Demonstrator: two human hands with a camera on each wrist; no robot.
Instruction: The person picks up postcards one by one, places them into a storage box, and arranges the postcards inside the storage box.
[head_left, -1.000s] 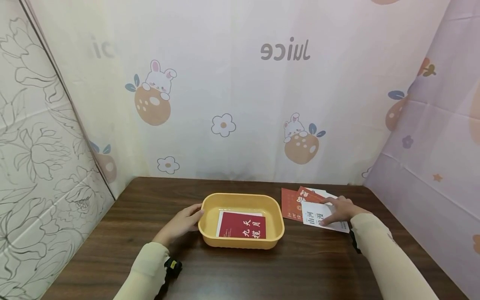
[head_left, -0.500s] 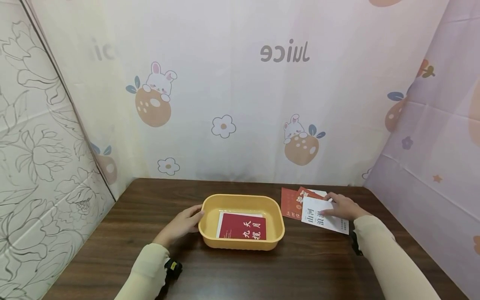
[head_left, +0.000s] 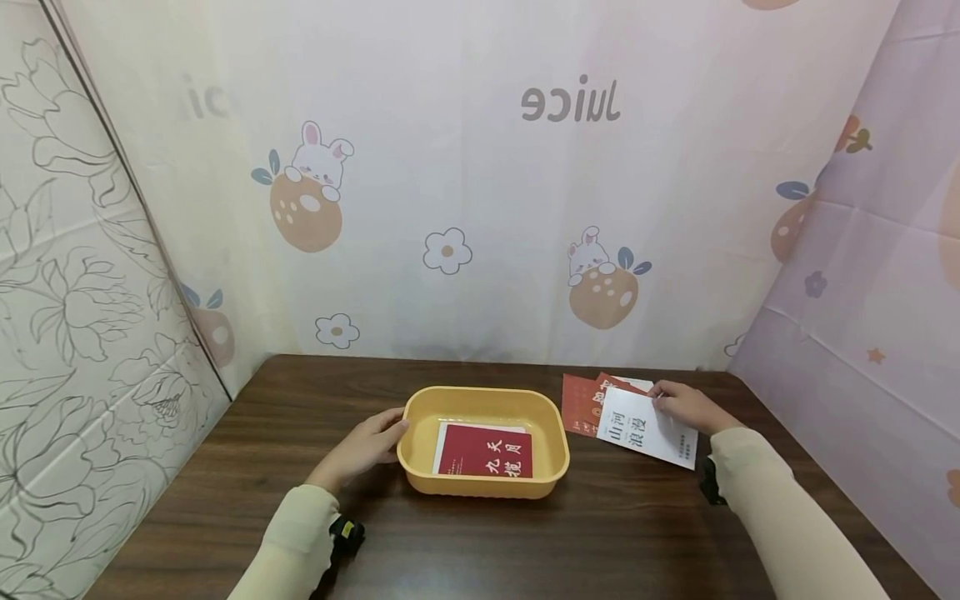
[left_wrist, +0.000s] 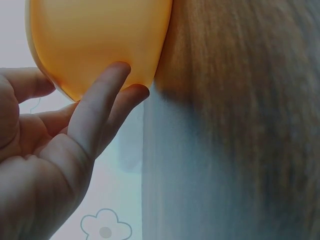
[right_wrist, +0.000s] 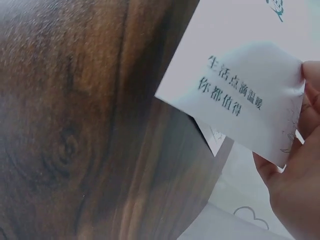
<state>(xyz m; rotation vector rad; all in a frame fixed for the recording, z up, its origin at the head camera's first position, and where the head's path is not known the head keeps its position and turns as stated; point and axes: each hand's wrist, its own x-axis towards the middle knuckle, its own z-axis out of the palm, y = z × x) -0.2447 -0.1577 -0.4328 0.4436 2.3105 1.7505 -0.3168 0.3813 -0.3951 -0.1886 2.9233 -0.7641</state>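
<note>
In the head view my left hand (head_left: 365, 450) rests at the left end of a yellow plastic basin (head_left: 483, 487). The left wrist view has its fairly straight fingers (left_wrist: 102, 102) against the basin's outer wall (left_wrist: 100, 35). Inside the basin lie a dark red card (head_left: 480, 454) with white characters and a white card under it. My right hand (head_left: 692, 407) pinches a white card (head_left: 648, 429) with dark characters, tilted above other cards. The right wrist view has this printed card (right_wrist: 235, 80) bending slightly between thumb and fingers.
Beneath and beside the held card lie red cards (head_left: 581, 400) and a partly hidden white one, near the back right of the dark wooden table (head_left: 465, 550). A patterned curtain (head_left: 390, 167) hangs behind, with others at both sides.
My right hand has gone from resting over the white card to pinching its upper edge, and the card is now raised and tilted. The left hand and basin keep their place.
</note>
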